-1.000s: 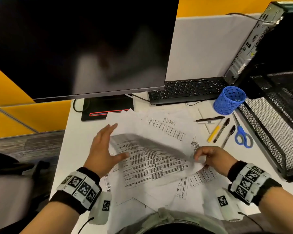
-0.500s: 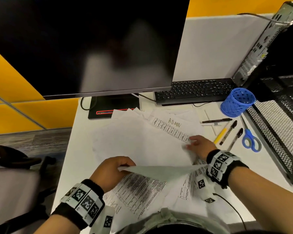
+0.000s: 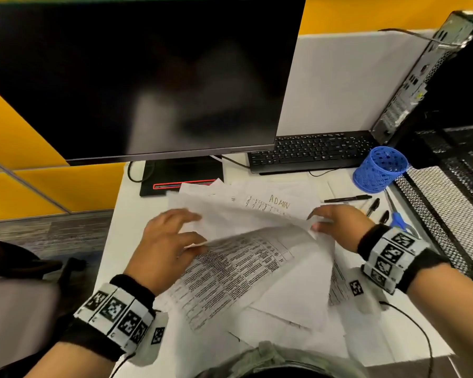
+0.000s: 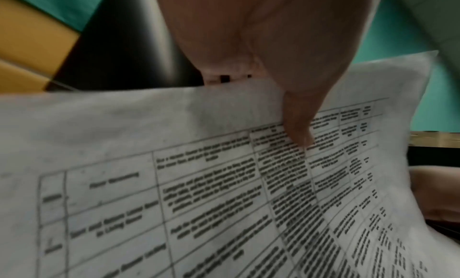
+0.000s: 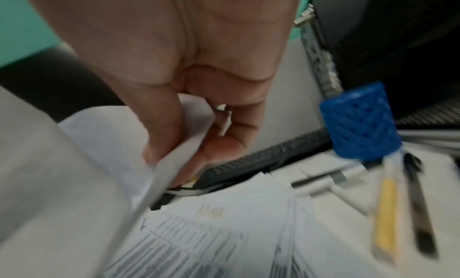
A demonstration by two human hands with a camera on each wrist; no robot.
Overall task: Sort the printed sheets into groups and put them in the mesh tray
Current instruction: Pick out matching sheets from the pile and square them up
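Lifted since earlier — printed sheet point(image 3: 238, 257) pinched by left hand point(image 3: 164, 246), right hand point(image 3: 339, 227).

An office cubicle: a white desk point(image 3: 115, 236) carries a large dark monitor point(image 3: 137, 77), a black keyboard point(image 3: 311, 151) at the far side, a desktop computer tower point(image 3: 421, 72) far right, and yellow partition panels point(image 3: 19, 148) on the left

White desk point(image 3: 112, 241), strewn across the middle with overlapping printed sheets point(image 3: 284, 301), one marked "ADMIN" point(image 3: 279, 204). At the back, monitor base point(image 3: 180, 177) and black keyboard point(image 3: 311, 151). To the right, blue pen cup point(image 3: 378, 170), several pens point(image 3: 348, 198), blue-handled scissors point(image 3: 400, 221) and black mesh tray point(image 3: 445, 214).
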